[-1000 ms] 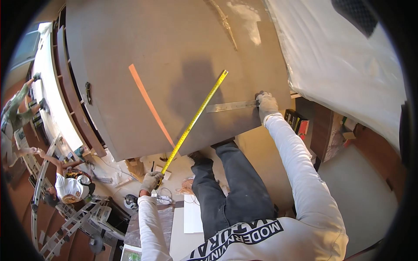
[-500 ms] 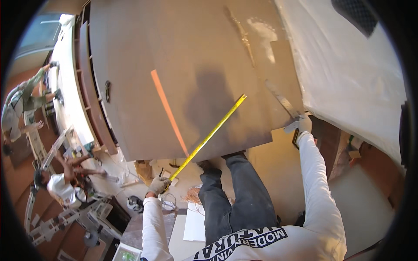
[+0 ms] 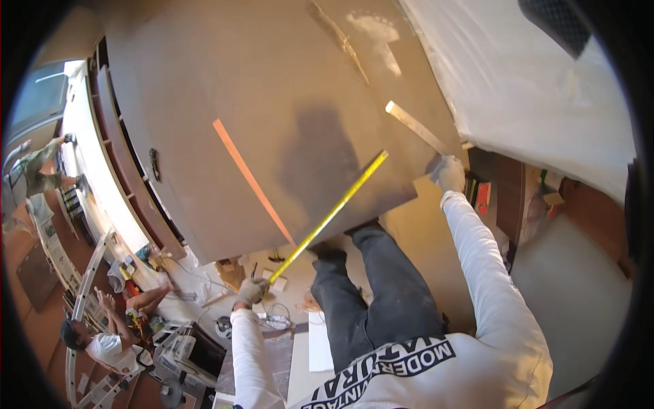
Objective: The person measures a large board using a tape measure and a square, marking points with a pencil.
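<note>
My left hand, gloved, is closed around a tape measure, low in front of the brown board's near edge. Its yellow blade reaches up and right across the board. A thin dark stick, possibly a pencil, pokes up from the same hand. On the right, my gloved right hand grips a metal square by its stock, beside the board's right edge. The square's long blade slants up and left over the board, its tip bright with light. An orange strip lies to the left of the tape.
Clear plastic sheeting covers the right side. A small dark tool rests near the board's left edge. At the left are two other people, white ladders and a long white panel. Cables lie on the floor by my legs.
The board has shifted left and slightly up in view. My right hand and the square moved up and left, and the blade now catches light. The tape stays extended from my left hand.
</note>
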The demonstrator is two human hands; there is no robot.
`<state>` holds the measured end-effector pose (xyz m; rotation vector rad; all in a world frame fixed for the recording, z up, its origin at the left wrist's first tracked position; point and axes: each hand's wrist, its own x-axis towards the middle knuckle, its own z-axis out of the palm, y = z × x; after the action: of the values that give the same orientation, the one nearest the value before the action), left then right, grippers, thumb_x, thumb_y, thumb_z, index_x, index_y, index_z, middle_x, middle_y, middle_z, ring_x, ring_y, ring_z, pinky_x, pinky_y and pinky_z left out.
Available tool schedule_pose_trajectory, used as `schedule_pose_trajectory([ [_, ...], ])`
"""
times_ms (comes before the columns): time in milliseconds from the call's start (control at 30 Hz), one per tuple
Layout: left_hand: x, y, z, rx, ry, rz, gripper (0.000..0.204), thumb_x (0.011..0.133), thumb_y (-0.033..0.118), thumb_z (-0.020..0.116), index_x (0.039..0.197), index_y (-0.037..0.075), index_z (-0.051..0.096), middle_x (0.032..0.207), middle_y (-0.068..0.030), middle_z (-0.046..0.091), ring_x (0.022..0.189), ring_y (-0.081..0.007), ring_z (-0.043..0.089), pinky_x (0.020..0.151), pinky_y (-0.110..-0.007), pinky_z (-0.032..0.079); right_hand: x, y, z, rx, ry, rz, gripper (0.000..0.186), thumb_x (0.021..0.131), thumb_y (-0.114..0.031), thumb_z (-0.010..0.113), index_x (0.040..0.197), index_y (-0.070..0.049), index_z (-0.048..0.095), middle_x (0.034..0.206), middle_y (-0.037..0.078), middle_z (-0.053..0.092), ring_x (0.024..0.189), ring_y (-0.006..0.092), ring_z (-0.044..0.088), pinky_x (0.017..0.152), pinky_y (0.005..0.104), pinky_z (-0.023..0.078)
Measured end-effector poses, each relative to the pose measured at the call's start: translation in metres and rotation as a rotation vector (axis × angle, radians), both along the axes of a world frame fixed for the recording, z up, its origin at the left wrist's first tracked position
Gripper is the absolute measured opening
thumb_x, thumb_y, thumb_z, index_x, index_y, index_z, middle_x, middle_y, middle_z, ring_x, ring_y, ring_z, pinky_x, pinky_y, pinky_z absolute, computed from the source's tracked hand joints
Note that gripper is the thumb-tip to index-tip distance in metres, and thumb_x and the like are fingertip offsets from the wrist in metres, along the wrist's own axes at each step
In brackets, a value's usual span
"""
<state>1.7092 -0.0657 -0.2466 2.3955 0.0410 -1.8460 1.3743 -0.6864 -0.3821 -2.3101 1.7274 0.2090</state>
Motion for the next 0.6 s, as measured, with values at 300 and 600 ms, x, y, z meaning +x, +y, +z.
schedule_pose_trajectory([
  [300,0.036,-0.001,-0.077,-0.046,-0.011,-0.142,0.021,0.09,0.02,0.065,0.097,0.003,0.075,0.073,-0.0037,0.067,0.066,-0.012,0.06,0.063,-0.031,0.05,0.052,0.127,-0.015,0.812,-0.555,-0.588,0.019,0.094,-0.025,0.063,0.09,-0.008,0.068,0.07,-0.001,0.062,0.049,0.0075,0.049,0.045,0.0248,0.038],
  [600,0.092,0.004,-0.106,-0.114,0.007,-0.473,0.019,0.089,0.017,0.065,0.099,0.003,0.073,0.071,-0.002,0.064,0.063,-0.0135,0.056,0.061,-0.032,0.048,0.115,0.159,-0.018,0.936,-0.541,-0.911,0.021,0.097,-0.027,0.061,0.088,-0.008,0.062,0.072,0.0,0.063,0.048,0.0053,0.043,0.04,0.0204,0.033],
])
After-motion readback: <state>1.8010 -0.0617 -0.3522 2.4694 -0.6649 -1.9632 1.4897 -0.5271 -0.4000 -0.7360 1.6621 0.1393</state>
